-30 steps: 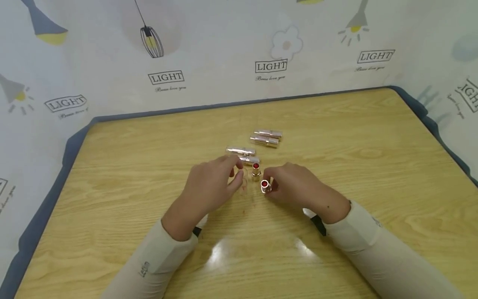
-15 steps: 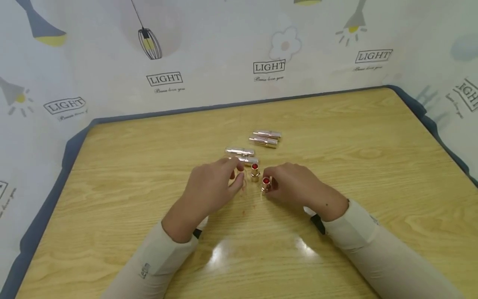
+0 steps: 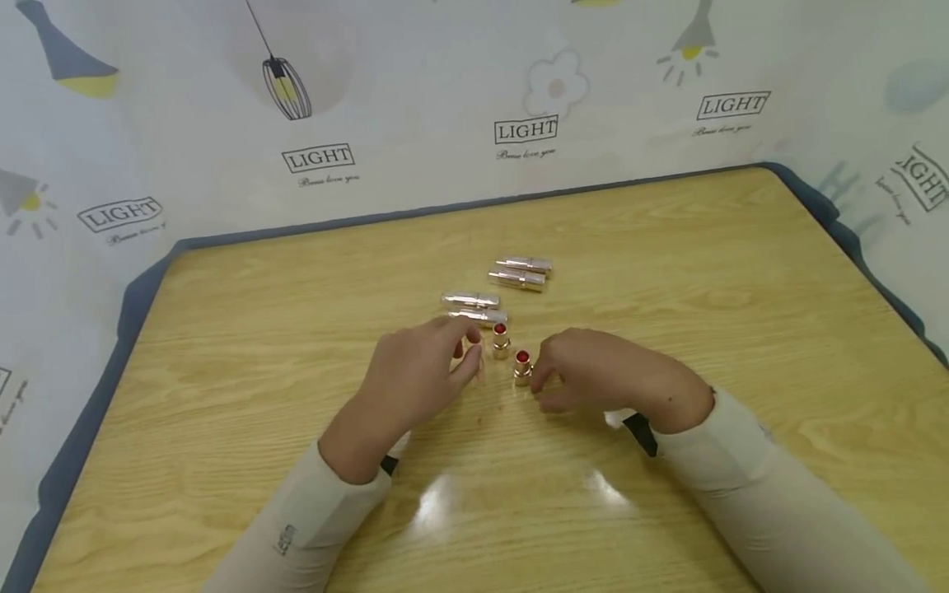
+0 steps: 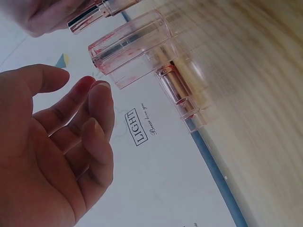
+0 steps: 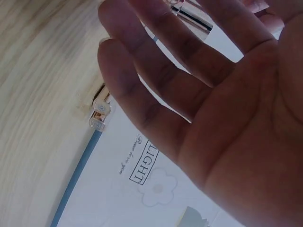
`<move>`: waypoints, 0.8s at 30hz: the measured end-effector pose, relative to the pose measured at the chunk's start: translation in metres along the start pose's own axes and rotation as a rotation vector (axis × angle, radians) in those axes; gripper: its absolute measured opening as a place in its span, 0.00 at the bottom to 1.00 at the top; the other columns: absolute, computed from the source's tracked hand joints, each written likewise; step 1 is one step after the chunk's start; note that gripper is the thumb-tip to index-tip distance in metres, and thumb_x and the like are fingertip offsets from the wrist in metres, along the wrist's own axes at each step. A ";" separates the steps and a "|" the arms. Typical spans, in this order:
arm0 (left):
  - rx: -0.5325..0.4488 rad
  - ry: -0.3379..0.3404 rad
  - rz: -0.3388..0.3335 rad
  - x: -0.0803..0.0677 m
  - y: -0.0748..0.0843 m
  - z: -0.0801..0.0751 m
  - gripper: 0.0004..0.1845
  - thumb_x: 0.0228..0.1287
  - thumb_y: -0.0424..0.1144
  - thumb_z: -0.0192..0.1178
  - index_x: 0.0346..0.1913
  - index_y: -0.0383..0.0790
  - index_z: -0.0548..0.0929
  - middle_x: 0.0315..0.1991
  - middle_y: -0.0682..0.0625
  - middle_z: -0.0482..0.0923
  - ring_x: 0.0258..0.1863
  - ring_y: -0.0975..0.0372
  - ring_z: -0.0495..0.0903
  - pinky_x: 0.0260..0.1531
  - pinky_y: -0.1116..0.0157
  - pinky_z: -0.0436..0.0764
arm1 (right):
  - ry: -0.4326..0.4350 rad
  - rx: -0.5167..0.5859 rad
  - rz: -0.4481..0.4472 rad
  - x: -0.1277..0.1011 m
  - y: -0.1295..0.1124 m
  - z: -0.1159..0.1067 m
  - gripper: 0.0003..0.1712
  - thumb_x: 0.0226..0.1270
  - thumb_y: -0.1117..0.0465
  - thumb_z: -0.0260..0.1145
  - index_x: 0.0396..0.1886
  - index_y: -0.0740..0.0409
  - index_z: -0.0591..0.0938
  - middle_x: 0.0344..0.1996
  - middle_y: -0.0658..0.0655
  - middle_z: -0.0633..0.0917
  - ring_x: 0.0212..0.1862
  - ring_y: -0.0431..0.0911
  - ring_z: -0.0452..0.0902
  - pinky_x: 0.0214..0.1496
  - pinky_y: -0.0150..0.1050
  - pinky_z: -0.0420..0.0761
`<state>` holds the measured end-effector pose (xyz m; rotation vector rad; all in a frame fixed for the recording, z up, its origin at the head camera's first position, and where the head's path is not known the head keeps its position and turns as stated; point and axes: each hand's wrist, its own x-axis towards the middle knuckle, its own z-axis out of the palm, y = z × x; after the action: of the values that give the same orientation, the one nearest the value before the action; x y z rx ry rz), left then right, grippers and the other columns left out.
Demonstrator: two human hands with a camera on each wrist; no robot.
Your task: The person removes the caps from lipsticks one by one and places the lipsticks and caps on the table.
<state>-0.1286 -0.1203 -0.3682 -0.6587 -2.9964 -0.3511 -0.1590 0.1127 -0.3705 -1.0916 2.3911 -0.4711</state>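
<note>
Showing what the head view hides — the left hand [image 4: 52, 142] loose-fingered beside a clear cap [image 4: 130, 49], gripping nothing.

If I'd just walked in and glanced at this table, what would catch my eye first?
Probably the two open lipsticks with bright red tips, one standing near the table's middle and one just in front of it, right by the right hand. The left hand hovers beside them, fingers loose. Behind lie two pairs of shiny capped lipsticks, the nearer pair and the farther pair, on the wooden table.
</note>
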 end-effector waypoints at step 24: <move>-0.027 -0.054 -0.032 0.000 -0.002 0.000 0.10 0.74 0.48 0.55 0.46 0.51 0.83 0.31 0.58 0.80 0.14 0.67 0.68 0.13 0.69 0.65 | 0.089 -0.115 -0.022 0.008 -0.009 0.013 0.09 0.68 0.62 0.68 0.44 0.55 0.89 0.47 0.53 0.88 0.49 0.46 0.85 0.52 0.45 0.83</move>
<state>-0.1297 -0.1217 -0.3683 -0.6337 -3.0610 -0.3823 -0.1517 0.0993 -0.3791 -1.1701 2.5138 -0.4017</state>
